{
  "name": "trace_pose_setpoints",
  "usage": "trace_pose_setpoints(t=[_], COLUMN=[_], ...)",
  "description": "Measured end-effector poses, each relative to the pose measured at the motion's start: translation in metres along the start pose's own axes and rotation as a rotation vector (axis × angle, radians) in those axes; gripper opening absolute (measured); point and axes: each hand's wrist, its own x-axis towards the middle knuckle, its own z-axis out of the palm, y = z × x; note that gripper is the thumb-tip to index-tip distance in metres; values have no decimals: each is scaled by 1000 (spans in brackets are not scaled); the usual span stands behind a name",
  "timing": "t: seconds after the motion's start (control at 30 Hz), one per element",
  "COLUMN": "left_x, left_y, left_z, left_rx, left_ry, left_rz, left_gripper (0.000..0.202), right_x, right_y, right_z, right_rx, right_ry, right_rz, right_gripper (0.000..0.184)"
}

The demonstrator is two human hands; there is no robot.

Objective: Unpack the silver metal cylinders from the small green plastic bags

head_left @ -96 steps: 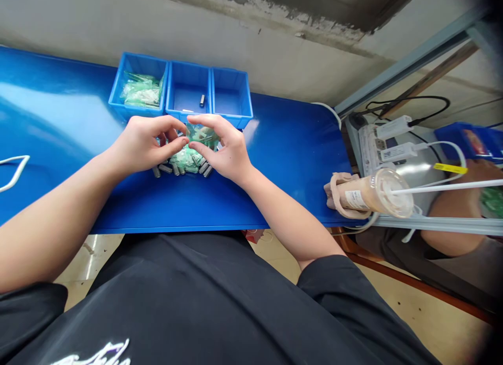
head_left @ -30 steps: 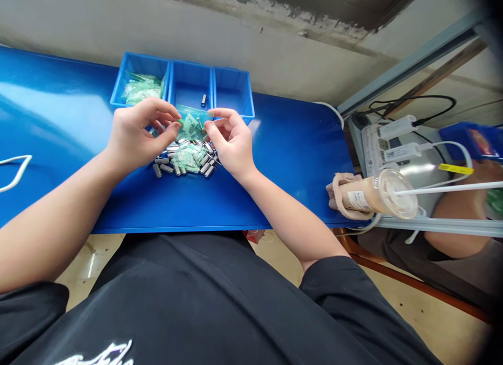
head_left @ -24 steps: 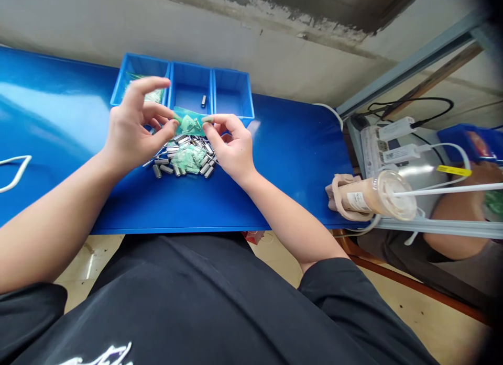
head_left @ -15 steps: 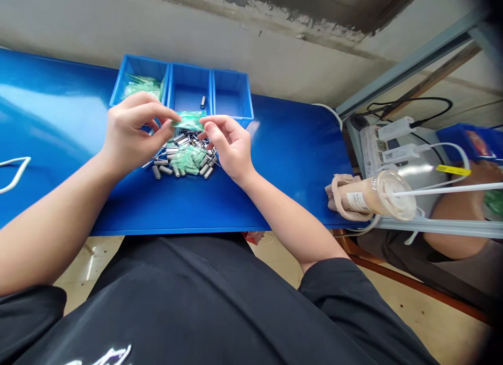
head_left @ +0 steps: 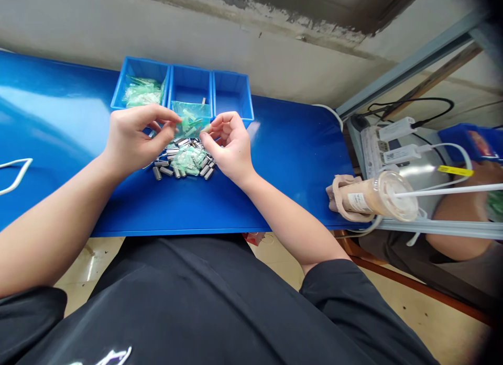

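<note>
A small clear green plastic bag (head_left: 192,118) with light pieces inside is stretched between my hands, above the pile. My left hand (head_left: 135,137) pinches its left edge between thumb and index finger. The lower right corner is pinched by my right hand (head_left: 231,147). Below lies a heap of metal cylinders (head_left: 166,171), with more green bags (head_left: 188,159) on top of it; my hands and the raised bag hide part of the heap. Behind stand three joined blue bins: the left bin (head_left: 118,90) holds many green bags, and one small piece shows in the middle bin (head_left: 191,77).
The right-hand blue bin (head_left: 232,92) stands beside the middle one. A drink cup (head_left: 365,197) with a straw sits in a cardboard holder at the table's right end. Beyond are a metal frame, a power strip (head_left: 373,147) with chargers, cables, and another person's arm and leg.
The green bag has tipped up, so its broad face now shows in front of the middle bin. My right hand has turned slightly, its thumb lower on the bag's corner.
</note>
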Motion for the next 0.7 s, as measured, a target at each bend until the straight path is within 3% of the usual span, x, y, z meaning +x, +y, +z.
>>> trace_pose_setpoints(t=[0.17, 0.37, 0.53, 0.7], left_x=[-2, -4, -4, -3], left_y=[-7, -6, -4, -11], left_z=[4, 5, 4, 7], left_rx=[37, 44, 61, 41], left_ry=[25, 53, 46, 71], left_rz=[32, 50, 14, 100], left_gripper=[29, 33, 40, 38], right_x=[-1, -1, -2, -2], right_y=[-5, -8, -9, -10], right_z=[0, -1, -1, 0], right_rx=[16, -14, 7, 76], right_ry=[-54, -53, -46, -40], right_rz=[31, 2, 12, 14], right_gripper=[50, 30, 29, 30])
